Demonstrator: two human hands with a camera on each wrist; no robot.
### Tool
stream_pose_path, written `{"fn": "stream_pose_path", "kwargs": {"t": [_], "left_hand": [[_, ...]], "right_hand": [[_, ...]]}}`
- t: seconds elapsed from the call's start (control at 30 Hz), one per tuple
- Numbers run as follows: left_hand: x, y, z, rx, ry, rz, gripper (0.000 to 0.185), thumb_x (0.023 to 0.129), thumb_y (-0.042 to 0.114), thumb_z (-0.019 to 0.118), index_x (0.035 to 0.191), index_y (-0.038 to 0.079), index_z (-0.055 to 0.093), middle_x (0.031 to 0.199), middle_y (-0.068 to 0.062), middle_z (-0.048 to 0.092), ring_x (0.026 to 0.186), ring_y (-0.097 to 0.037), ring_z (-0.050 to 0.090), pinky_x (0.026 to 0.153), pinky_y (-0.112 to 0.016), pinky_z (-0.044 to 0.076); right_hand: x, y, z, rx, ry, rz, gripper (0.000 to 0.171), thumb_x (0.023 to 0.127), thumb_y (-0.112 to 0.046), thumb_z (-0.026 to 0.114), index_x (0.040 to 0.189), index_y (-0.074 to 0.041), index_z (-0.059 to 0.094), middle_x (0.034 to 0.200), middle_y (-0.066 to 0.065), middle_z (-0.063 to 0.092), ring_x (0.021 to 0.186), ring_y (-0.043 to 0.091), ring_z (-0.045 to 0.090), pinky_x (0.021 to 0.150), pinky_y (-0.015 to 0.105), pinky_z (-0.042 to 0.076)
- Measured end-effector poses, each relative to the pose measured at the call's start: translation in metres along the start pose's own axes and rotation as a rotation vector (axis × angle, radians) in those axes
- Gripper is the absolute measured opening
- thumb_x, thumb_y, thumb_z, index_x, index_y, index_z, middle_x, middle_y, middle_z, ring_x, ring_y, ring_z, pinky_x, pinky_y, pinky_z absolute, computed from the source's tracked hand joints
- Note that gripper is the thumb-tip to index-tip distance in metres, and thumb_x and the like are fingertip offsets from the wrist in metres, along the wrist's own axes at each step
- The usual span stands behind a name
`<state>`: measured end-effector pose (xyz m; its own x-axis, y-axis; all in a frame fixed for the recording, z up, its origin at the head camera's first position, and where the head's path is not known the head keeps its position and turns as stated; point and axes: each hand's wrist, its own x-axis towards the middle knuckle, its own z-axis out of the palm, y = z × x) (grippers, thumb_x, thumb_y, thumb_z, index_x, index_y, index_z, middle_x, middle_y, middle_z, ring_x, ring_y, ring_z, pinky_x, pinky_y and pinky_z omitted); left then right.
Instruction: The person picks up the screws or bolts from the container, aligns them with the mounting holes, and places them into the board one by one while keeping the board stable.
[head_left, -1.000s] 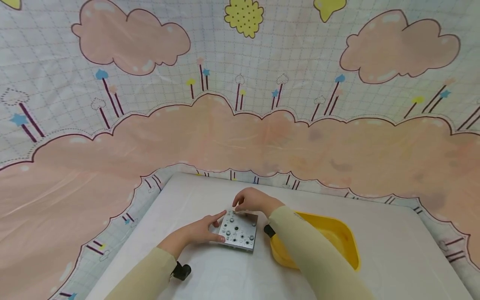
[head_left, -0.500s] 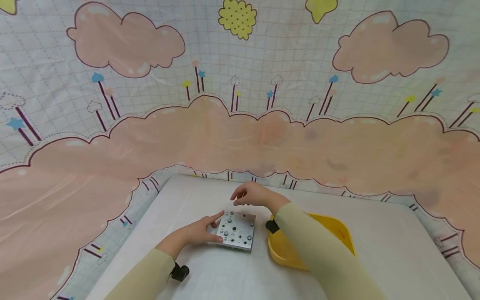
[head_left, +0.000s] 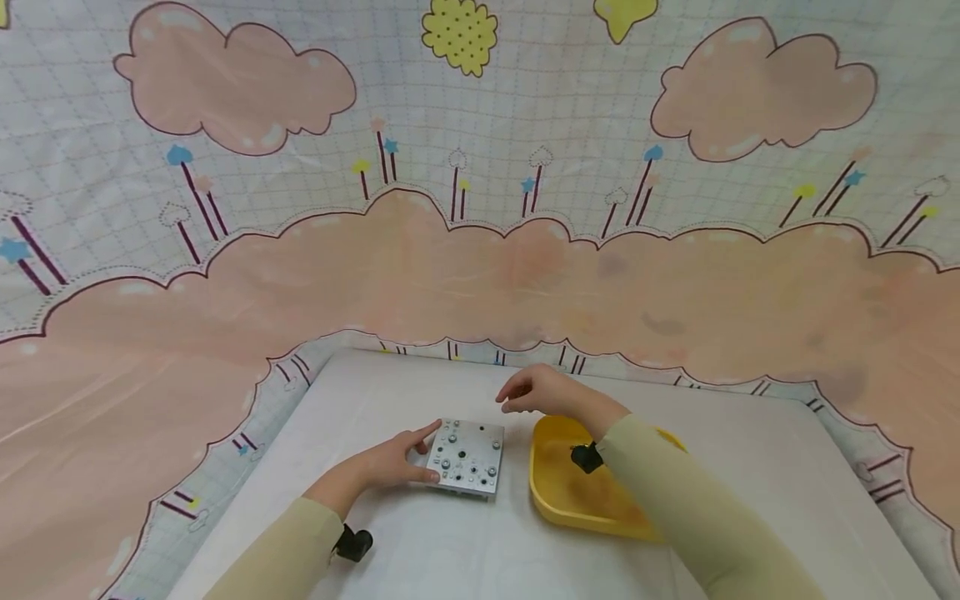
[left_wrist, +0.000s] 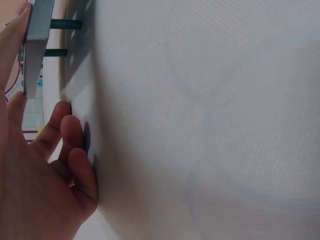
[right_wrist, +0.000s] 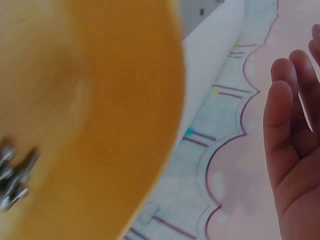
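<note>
A square metal plate (head_left: 467,458) studded with screws lies on the white table (head_left: 360,392). My left hand (head_left: 431,452) grips its left edge, forefinger at the far corner and thumb at the near one. In the left wrist view the plate's edge (left_wrist: 36,45) stands off the table on screw shanks (left_wrist: 65,24), and my other fingers (left_wrist: 75,150) rest on the cloth. My right hand (head_left: 510,402) hovers above the far left rim of the yellow tray (head_left: 551,500), thumb close to forefinger; nothing shows between them. The outer fingers (right_wrist: 287,125) hang loosely straight.
Loose screws (right_wrist: 11,175) lie inside the yellow tray (right_wrist: 100,100). A patterned cloth (head_left: 480,250) with pink clouds hangs behind and drapes around the table. Black wrist-camera mounts sit on both sleeves (head_left: 352,543), (head_left: 585,457).
My right hand has lifted off the plate's far edge and moved right, over the tray. The left hand keeps its hold on the plate.
</note>
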<state>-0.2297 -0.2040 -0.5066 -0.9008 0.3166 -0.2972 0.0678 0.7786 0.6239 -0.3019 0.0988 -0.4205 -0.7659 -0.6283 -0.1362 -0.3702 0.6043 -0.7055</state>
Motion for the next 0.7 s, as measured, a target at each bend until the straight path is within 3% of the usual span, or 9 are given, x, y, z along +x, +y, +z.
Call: {"fn": "stream_pose_path", "kwargs": {"t": [0.3,0.5,0.7], "left_hand": [[0.003,-0.004,-0.001,0.005,0.007,0.002,0.098,0.077,0.045,0.083,0.157,0.030,0.029,0.119,-0.003,0.052,0.103,-0.023,0.047,0.096,-0.050,0.038],[0.004,-0.005,-0.001,0.012,0.006,0.017,0.100,0.076,0.050,0.082,0.158,0.030,0.028,0.120,-0.003,0.052,0.104,-0.024,0.047,0.097,-0.052,0.039],[0.004,-0.006,0.000,0.012,0.008,0.017,0.100,0.075,0.051,0.082,0.157,0.030,0.029,0.119,-0.003,0.052,0.102,-0.024,0.047,0.095,-0.051,0.039]], "right_hand": [[-0.042,0.034,-0.010,-0.016,-0.001,0.018,0.014,0.091,-0.023,0.074,0.103,-0.017,0.078,0.095,-0.008,0.070,0.086,0.013,0.063,0.083,0.030,0.052],[-0.071,0.063,-0.016,-0.033,0.012,0.058,0.016,0.090,-0.018,0.074,0.103,-0.009,0.077,0.095,-0.006,0.071,0.084,0.011,0.064,0.080,0.030,0.053],[-0.091,0.080,-0.015,-0.068,0.026,0.098,0.016,0.089,-0.019,0.075,0.101,-0.009,0.077,0.093,-0.006,0.071,0.083,0.012,0.062,0.079,0.031,0.053]]}}
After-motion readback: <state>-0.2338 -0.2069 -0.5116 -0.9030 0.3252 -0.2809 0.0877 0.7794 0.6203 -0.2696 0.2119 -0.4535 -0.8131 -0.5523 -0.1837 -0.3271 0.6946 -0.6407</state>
